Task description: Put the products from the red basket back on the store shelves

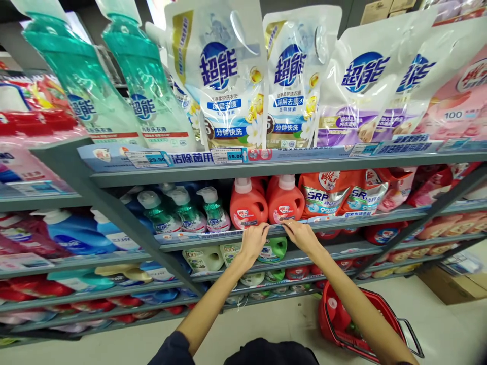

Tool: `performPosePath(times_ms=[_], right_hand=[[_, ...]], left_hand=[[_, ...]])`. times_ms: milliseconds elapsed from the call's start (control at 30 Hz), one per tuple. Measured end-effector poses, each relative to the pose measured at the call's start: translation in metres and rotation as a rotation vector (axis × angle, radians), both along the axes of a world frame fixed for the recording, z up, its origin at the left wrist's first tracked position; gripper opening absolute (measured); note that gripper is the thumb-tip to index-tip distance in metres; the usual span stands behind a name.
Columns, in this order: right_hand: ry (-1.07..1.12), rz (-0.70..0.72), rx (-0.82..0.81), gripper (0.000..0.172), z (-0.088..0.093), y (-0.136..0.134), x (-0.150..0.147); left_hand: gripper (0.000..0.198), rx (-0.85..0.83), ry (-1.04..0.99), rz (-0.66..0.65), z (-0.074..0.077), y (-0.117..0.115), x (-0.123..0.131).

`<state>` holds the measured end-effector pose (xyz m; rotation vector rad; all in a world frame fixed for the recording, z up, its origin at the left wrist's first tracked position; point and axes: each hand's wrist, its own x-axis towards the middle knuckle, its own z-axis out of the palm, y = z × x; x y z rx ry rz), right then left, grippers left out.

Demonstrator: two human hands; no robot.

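Note:
Both hands are at the front edge of the second shelf, below two red detergent bottles with pink caps. My left hand is closed, its fingertips pressed together at the shelf edge under the left bottle. Under the right bottle, my right hand is also closed in a pinch at the edge strip. Whatever the fingertips hold is too small to make out. Green pump bottles stand to the left of the red bottles, and orange detergent bags to the right.
Large white pouches and green bottles fill the top shelf above my hands. A red shopping basket with bottles inside sits on the floor at right. Cardboard boxes lie farther right. Lower shelves hold more bottles.

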<state>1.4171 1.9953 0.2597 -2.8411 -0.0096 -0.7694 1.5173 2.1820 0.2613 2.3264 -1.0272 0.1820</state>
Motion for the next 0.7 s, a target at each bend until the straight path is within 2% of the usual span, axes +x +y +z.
performPosePath(times_ms=[167, 267, 333, 367, 433, 500, 567, 700], right_hand=[[-0.034, -0.019, 0.013, 0.031, 0.0, 0.013, -0.009], [-0.183, 0.052, 0.136, 0.036, 0.019, 0.031, -0.01], [-0.254, 0.074, 0.221, 0.04, 0.04, 0.046, -0.002], [-0.24, 0.053, 0.229, 0.042, 0.051, 0.054, 0.006], [-0.128, -0.051, 0.177, 0.047, 0.072, 0.066, 0.024], [0.014, -0.183, 0.08, 0.047, 0.085, 0.074, 0.043], [0.101, -0.263, 0.01, 0.038, 0.089, 0.079, 0.055], [0.128, -0.265, -0.002, 0.03, 0.085, 0.08, 0.059]], left_hand=[[0.029, -0.022, -0.01, 0.001, -0.001, 0.009, -0.006], [0.045, -0.287, 0.035, 0.107, 0.01, 0.028, -0.009], [0.06, -0.498, 0.1, 0.186, 0.026, 0.042, -0.005], [0.067, -0.548, 0.122, 0.212, 0.035, 0.048, -0.002], [0.079, -0.498, 0.128, 0.234, 0.052, 0.054, 0.008], [0.081, -0.383, 0.126, 0.25, 0.063, 0.053, 0.019], [0.074, -0.305, 0.141, 0.269, 0.067, 0.05, 0.027], [0.062, -0.25, 0.09, 0.332, 0.065, 0.047, 0.031]])
